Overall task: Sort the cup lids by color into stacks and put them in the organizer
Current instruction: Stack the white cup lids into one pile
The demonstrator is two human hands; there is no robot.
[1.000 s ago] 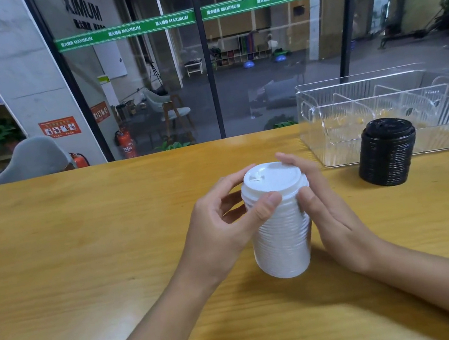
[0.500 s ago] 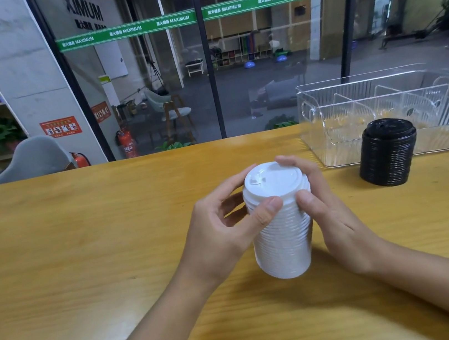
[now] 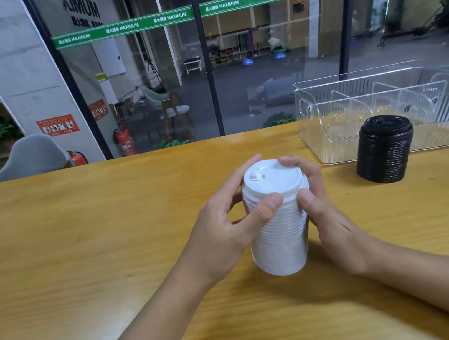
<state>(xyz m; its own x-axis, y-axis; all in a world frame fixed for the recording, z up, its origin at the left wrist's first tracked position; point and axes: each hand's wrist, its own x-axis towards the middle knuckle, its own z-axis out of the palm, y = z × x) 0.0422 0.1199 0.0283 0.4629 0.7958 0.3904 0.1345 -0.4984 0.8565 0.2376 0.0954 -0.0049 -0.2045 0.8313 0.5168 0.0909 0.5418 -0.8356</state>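
Both hands hold the white stack of lids (image 3: 280, 228) on the table (image 3: 83, 249). The left hand (image 3: 221, 234) and right hand (image 3: 326, 213) curl their fingers around its top. The black stack (image 3: 383, 150) stands beside the clear box (image 3: 325, 114).

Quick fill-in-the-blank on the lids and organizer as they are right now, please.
The lid stack gripped by the left hand and right hand is ____. The other stack, standing on the table in front of the clear organizer, is ____. Both of those lie to the ____ of the hands.
Missing: white; black; right.
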